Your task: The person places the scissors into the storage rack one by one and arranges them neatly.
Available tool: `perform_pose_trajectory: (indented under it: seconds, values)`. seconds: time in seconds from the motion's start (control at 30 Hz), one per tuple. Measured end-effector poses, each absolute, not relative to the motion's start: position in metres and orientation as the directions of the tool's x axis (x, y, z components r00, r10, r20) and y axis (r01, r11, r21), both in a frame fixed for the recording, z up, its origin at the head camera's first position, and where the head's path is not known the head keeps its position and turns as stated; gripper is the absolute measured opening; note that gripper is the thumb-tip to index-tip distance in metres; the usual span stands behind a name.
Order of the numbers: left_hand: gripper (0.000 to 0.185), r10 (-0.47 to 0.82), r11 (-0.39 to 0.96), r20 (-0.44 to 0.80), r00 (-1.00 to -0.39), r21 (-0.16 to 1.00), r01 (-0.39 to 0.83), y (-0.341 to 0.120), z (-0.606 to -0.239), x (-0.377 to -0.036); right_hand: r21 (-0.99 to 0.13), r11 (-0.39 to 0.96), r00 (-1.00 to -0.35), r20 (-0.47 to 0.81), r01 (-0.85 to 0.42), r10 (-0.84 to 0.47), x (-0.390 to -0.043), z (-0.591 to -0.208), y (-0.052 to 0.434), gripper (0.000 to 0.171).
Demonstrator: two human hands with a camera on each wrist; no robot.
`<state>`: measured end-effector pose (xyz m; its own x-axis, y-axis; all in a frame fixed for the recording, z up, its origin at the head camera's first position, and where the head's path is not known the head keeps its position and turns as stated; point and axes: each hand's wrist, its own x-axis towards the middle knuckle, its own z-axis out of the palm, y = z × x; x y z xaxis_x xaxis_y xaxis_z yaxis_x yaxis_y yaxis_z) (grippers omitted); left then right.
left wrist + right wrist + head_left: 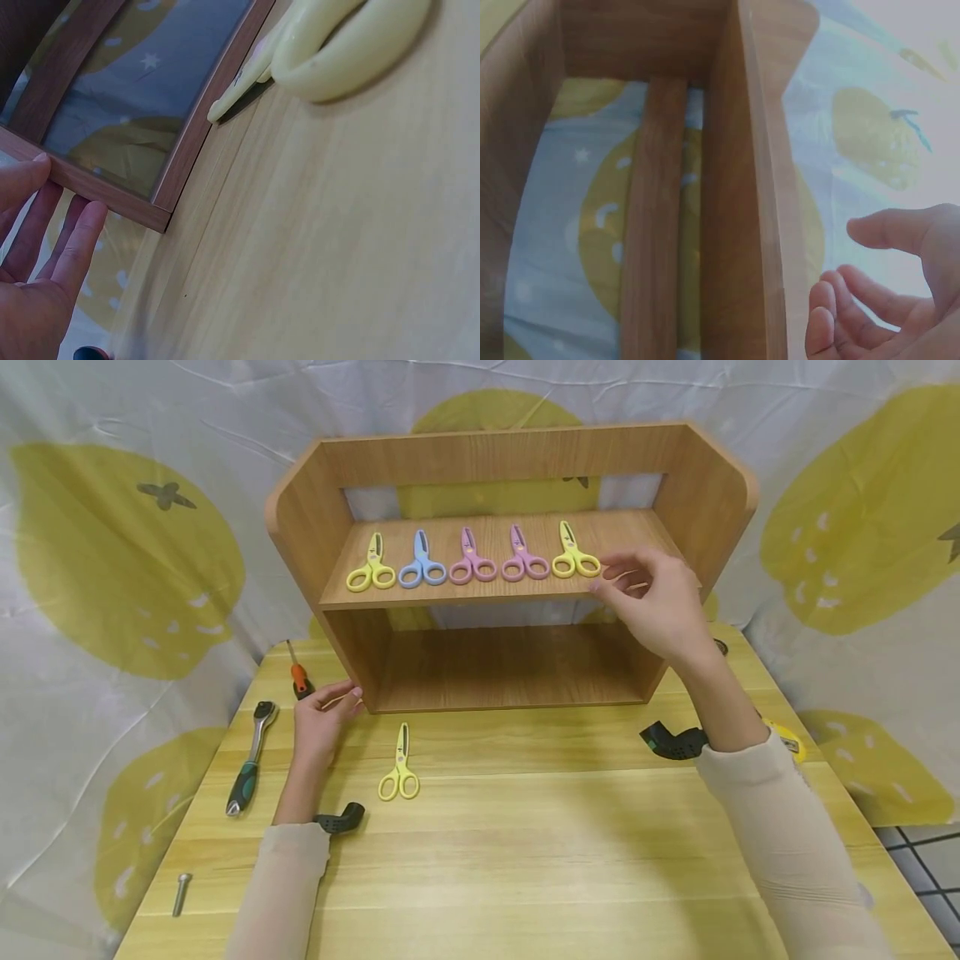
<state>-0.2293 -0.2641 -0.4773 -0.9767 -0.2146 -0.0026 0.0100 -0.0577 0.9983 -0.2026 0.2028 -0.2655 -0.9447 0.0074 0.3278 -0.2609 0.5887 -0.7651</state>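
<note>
A wooden shelf [517, 593] stands on the table with a row of small scissors on its upper board. From the left these are yellow scissors [376, 562], blue scissors [422, 562], two pink pairs and yellow scissors [573, 557]. My right hand [652, 597] is beside this last pair, thumb and fingers apart around nothing, fingertips close to its right handle loop. Low at the shelf's left side, my left hand [322, 722] touches the side panel with mostly straight fingers, thumb at its front edge [105, 187]. Another yellow pair of scissors [401, 768] lies on the table nearby.
Left on the table lie an orange-handled screwdriver [299, 677], a ratchet wrench [251, 756] and a bolt [181, 893]. A yellow tool [789, 742] is partly hidden behind my right forearm. A patterned cloth [127, 552] hangs behind the shelf.
</note>
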Motion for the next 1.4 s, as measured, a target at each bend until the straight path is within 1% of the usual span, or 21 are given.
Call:
perform_pose_trajectory:
  seconds: [0.2,0.4,0.57,0.73,0.9,1.2,1.4]
  values:
    - [0.039,-0.216,-0.039,-0.006,-0.976,0.999,0.003,-0.264,-0.476,-0.228,-0.785,0.531,-0.933,0.357,-0.318,-0.031,-0.182,-0.283,0.19,0.035]
    - [0.04,-0.216,-0.025,-0.018,-0.976,1.0,-0.013,-0.264,-0.477,-0.228,-0.808,0.496,-0.945,0.312,-0.318,-0.097,-0.168,-0.307,0.174,0.03]
    - [0.037,-0.218,-0.05,-0.012,-0.976,0.999,-0.001,-0.264,-0.478,-0.229,-0.835,0.446,-0.947,0.283,-0.322,-0.153,-0.161,-0.332,0.158,0.03]
    - [0.036,-0.213,-0.074,-0.014,-0.977,0.997,0.001,-0.265,-0.478,-0.23,-0.86,0.399,-0.944,0.251,-0.319,-0.215,-0.156,-0.361,0.138,0.033]
    - [0.038,-0.208,-0.031,-0.023,-0.978,0.999,-0.017,-0.266,-0.476,-0.23,-0.885,0.369,-0.944,0.19,-0.284,-0.271,-0.153,-0.388,0.113,0.036]
    - [0.039,-0.205,-0.029,-0.021,-0.978,0.999,-0.015,-0.265,-0.476,-0.231,-0.907,0.348,-0.931,0.108,-0.235,-0.348,-0.15,-0.431,0.067,0.048]
    - [0.038,-0.205,-0.043,-0.039,-0.978,0.999,-0.031,-0.265,-0.476,-0.23,-0.921,0.326,-0.913,0.069,-0.213,-0.403,-0.147,-0.45,0.04,0.056]
